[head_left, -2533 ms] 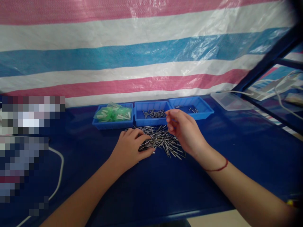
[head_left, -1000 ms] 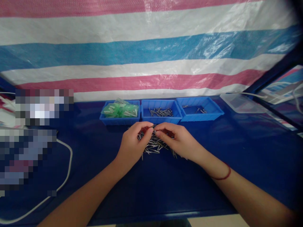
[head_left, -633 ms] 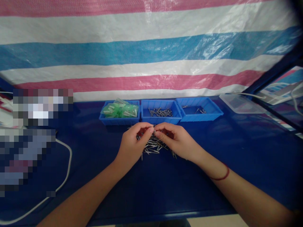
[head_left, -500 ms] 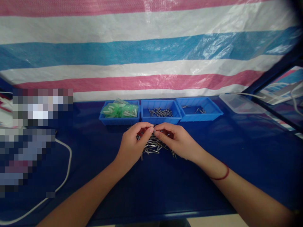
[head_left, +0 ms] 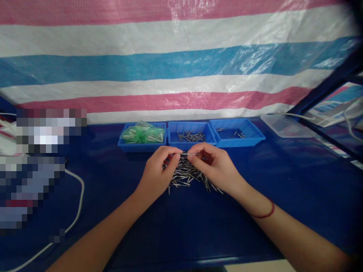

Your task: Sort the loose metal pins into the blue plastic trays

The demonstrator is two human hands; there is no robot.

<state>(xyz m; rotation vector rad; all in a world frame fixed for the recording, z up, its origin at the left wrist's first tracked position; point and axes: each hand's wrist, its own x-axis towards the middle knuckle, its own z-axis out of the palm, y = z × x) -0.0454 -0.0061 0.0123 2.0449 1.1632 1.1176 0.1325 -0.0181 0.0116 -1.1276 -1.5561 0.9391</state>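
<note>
The right hand's (head_left: 217, 168) thumb and forefinger are clamped on one pin (head_left: 191, 154), just above the pile (head_left: 184, 174); the left hand's (head_left: 155, 168) thumb and forefinger nearly meet by its other end, though whether they grip it I cannot tell. The pin looks light, stiff and hard to break, but its smooth metal could slip or roll, so a mid-shaft pinch seems best. The pile overlaps too much to count. Beyond the pile stand three bins: the left bin (head_left: 141, 149) with green bagging (head_left: 138, 138), the middle bin (head_left: 190, 145) with many pins, the right bin (head_left: 241, 142) with a few.
</note>
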